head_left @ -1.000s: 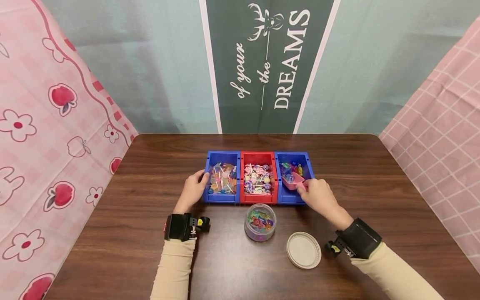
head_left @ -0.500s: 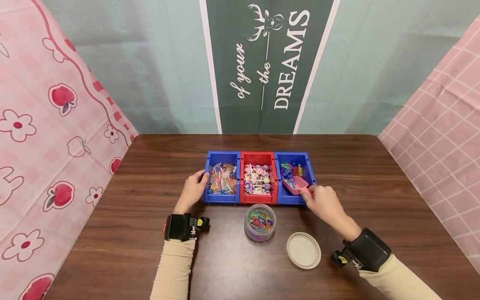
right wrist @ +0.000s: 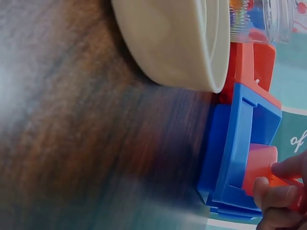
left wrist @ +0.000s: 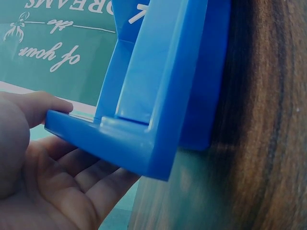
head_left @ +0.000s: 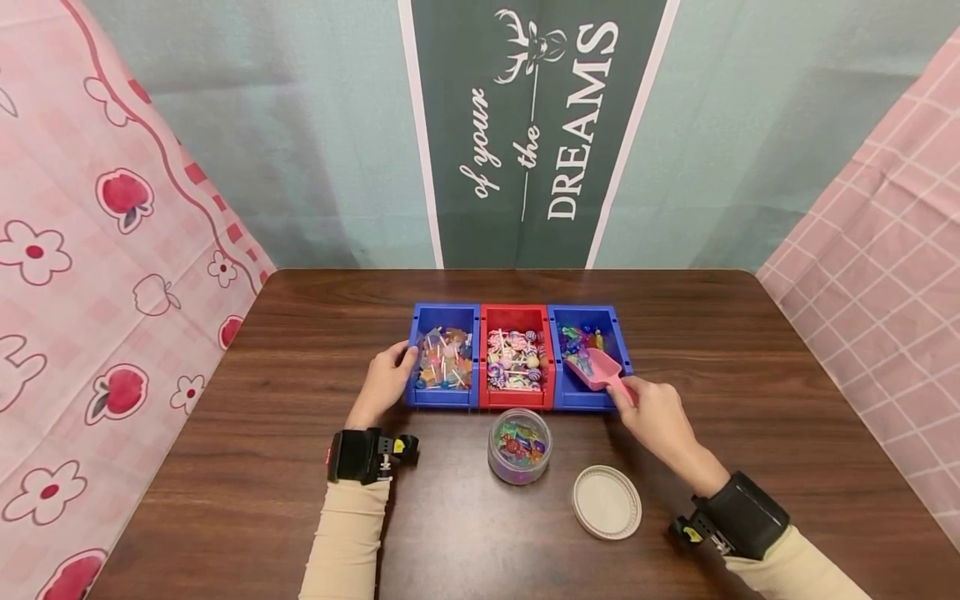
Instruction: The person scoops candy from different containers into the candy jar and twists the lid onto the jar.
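Note:
My right hand (head_left: 660, 421) pinches the handle of a pink scoop (head_left: 604, 372). The scoop is tilted inside the right blue bin (head_left: 592, 401), its front edge among shiny, colourful pieces that look like wrapped candies (head_left: 573, 340). Some bluish pieces seem to be in the scoop. My left hand (head_left: 384, 383) holds the outer side of the left blue bin (head_left: 444, 399), which contains small lollipops (head_left: 447, 358). In the left wrist view, the thumb lies over the rim of that bin (left wrist: 144, 148) and the fingers are against its outside.
Between the blue bins stands a red bin (head_left: 517, 400) with striped lollipops (head_left: 513, 358). In front of it is a clear round jar (head_left: 517, 473) with colourful pieces inside. A cream lid (head_left: 607, 502) lies to the jar's right on the wooden table (head_left: 465, 542).
My right hand has drawn back slightly towards the right and nearer to me with the scoop, which still reaches into the right bin. The left hand stays on its bin.

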`<move>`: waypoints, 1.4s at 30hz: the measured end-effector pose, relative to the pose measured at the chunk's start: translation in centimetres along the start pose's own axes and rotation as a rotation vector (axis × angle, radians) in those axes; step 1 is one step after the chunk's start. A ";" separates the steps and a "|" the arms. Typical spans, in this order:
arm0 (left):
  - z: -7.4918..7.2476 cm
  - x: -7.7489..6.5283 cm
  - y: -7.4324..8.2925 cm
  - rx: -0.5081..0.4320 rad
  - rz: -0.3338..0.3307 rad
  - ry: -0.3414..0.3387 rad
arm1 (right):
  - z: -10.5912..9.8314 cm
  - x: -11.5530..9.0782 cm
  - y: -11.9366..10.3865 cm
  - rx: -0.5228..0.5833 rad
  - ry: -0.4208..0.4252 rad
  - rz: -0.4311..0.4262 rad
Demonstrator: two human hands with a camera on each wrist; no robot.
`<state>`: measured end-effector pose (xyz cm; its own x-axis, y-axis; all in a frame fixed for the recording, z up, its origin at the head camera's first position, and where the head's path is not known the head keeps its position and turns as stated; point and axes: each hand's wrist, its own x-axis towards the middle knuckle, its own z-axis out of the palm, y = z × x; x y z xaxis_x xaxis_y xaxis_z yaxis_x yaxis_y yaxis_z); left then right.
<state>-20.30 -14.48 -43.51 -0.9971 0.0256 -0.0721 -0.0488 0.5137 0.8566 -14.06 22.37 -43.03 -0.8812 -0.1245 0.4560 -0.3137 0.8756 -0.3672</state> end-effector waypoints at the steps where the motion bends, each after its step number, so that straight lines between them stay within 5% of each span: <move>1: 0.0 0.0 0.0 -0.002 0.000 -0.002 | 0.0 -0.1 0.1 0.005 0.006 0.001; 26: -0.1 -0.1 0.0 0.011 0.013 0.004 | 0.0 -0.7 0.1 0.069 0.068 0.017; 42: -0.1 -0.1 0.2 0.006 0.001 0.007 | -2.6 -1.4 -0.9 0.118 0.142 0.018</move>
<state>-20.21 -14.45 -43.34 -0.9975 0.0207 -0.0677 -0.0472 0.5188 0.8536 -11.61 23.01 -41.24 -0.8309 -0.0348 0.5553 -0.3452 0.8150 -0.4654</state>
